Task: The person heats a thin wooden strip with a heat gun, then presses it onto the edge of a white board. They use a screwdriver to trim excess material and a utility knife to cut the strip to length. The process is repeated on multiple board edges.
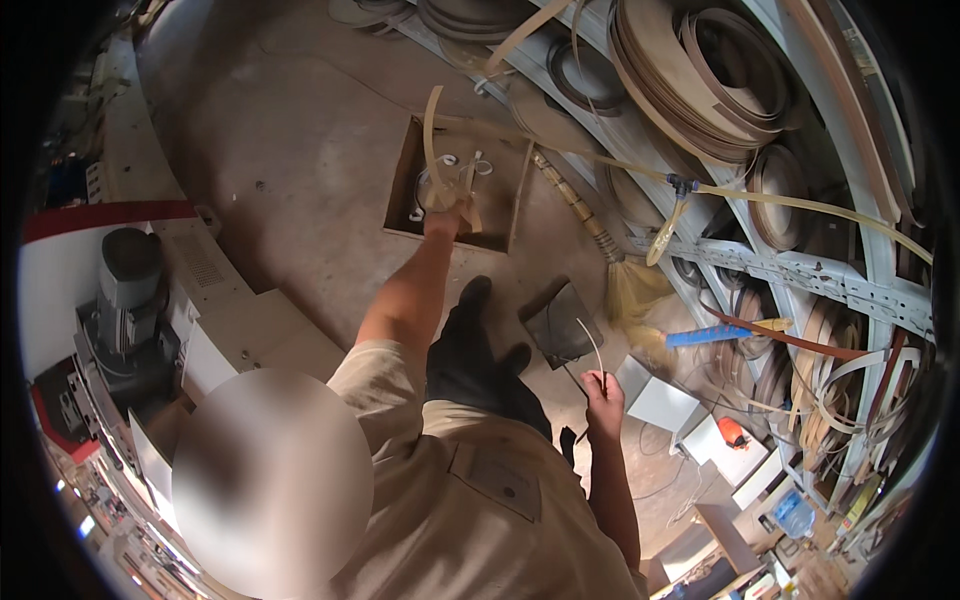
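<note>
My left hand point(447, 215) reaches down over an open cardboard box point(392, 215) on the floor, its fingers closed around a curved beige strip point(431, 140) that stands up past the box's rim. Inside the box lie white curled scraps point(484, 168). Held out at my right side, my right hand point(604, 398) pinches a thin whitish strip point(592, 343). Just ahead of that hand is a dark dustpan point(563, 325) with a thin rod rising toward the hand; whether the fingers also touch this rod I cannot tell.
A metal rack point(800, 265) with coiled edge-band rolls point(690, 80) runs along the right. A straw broom point(630, 290) leans near it, and a yellowish hose point(800, 203) crosses in front. On the left stands a machine with a grey motor point(130, 270). A water bottle point(793, 514) sits lower right.
</note>
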Available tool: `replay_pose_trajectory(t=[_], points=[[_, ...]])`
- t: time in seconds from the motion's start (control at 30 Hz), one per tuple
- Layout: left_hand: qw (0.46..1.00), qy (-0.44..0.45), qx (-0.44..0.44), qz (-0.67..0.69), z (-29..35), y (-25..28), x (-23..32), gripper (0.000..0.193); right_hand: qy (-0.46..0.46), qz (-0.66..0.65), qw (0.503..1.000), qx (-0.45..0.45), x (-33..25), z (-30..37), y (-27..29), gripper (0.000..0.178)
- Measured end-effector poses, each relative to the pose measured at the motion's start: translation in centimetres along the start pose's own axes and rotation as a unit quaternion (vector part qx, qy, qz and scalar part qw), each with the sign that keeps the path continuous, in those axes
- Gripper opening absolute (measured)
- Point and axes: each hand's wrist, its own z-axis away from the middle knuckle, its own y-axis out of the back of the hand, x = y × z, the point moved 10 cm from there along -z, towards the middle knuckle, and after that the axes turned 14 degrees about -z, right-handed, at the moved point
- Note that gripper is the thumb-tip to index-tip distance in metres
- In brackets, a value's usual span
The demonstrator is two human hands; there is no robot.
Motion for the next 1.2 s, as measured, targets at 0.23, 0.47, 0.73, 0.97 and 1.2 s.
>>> replay_pose_trajectory(t=[0.23, 0.47, 0.73, 0.97, 1.2], points=[[0.963, -0.122, -0.047, -0.238, -1.6, -5.4, -5.6, 0.058, -0.001, 0.046, 0.997, 0.063, 4.5, 2.0, 2.3, 0.017], [0.965, -0.123, -0.216, -0.09, 10.8, -12.6, -13.8, 0.032, -0.099, -0.055, 0.982, 0.153, 9.5, 8.7, 9.4, 0.025], [0.903, -0.242, -0.296, -0.194, 22.9, -16.2, -17.0, 0.03, -0.024, -0.465, 0.874, 0.139, 9.6, 21.5, 18.1, 0.042], [0.739, -0.384, -0.5, -0.236, 57.7, -28.7, -17.1, 0.028, 0.037, -0.553, 0.804, 0.215, 17.3, 39.1, 31.0, 0.045], [0.382, -0.451, -0.732, -0.339, 98.1, -37.3, -27.9, 0.034, 0.106, -0.633, 0.714, 0.279, 23.3, 50.2, 40.8, 0.045]])
